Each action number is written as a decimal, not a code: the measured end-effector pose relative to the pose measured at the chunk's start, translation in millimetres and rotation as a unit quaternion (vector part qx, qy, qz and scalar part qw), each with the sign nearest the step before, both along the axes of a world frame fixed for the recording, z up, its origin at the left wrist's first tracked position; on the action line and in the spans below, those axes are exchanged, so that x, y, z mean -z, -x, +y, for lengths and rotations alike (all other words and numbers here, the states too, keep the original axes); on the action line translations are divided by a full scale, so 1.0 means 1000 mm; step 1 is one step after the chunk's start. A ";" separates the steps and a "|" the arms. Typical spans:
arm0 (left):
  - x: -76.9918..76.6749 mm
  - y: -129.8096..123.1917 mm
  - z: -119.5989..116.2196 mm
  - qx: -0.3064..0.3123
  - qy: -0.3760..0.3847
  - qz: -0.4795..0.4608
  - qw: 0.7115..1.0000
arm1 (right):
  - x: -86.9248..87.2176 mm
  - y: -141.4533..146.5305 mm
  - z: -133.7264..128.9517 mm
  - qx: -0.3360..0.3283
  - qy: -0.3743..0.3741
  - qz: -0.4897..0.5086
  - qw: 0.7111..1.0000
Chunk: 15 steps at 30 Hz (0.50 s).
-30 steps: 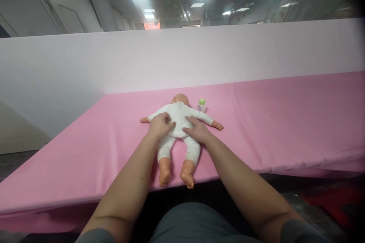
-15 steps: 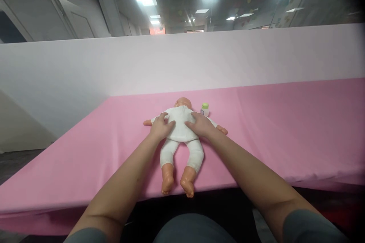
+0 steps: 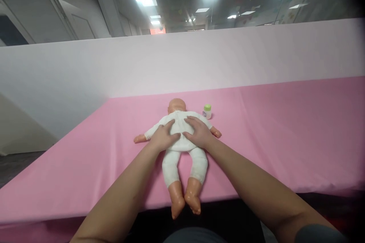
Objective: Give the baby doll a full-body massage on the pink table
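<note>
Head view: left hand (image 3: pixel 163 137) and right hand (image 3: pixel 199 133) lie flat, fingers spread, on the baby doll (image 3: pixel 179 136). Neither grips it. Small green-capped bottle (image 3: pixel 207 111) stands just right of its head.

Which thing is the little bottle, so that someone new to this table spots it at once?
Start at the pink table, then find the doll in white lying under both hands. The little bottle stands upright just right of the doll's head, apart from it. It alone has a green cap.

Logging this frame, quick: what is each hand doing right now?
Left hand: open, palm flat on the doll's torso.
Right hand: open, flat on the doll too.
</note>
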<state>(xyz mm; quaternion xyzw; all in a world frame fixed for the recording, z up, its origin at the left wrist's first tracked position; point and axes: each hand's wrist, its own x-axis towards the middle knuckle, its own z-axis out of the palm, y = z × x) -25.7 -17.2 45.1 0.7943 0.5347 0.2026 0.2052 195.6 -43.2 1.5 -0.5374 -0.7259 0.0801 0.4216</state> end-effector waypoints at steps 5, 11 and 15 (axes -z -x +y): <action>0.003 0.002 0.002 0.006 0.003 0.023 1.000 | -0.005 -0.001 -0.003 0.000 0.019 -0.010 1.000; -0.001 -0.002 -0.004 -0.009 0.021 0.042 0.999 | -0.006 -0.003 -0.006 0.007 0.032 -0.019 0.999; -0.005 0.001 -0.009 -0.019 -0.029 0.046 0.998 | -0.011 -0.008 -0.011 0.002 0.042 -0.019 0.999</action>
